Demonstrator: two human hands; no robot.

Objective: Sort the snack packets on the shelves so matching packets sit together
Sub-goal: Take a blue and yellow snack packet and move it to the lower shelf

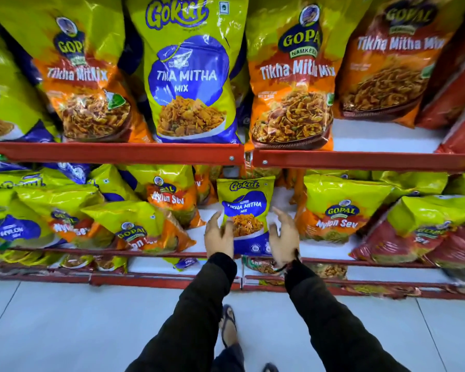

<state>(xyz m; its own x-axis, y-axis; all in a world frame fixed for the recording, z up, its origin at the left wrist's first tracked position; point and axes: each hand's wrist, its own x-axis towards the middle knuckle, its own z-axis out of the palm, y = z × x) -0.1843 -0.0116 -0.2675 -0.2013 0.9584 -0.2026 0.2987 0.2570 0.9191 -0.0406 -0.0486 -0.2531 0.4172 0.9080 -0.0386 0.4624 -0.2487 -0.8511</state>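
We flank the small Gokul Tikha Mitha packet upright on the middle shelf, left hand and right hand apart, unclamped; next we should grip and move it beside the matching packet.

The single head-worn wide-angle camera is facing forward and downward, sitting close to the red-edged shelves filling the frame's upper two-thirds, with the floor occupying the bottom.

The small Gokul packet stands on the middle shelf, directly below the large Gokul packet, with Nylon Sev packets to its right.
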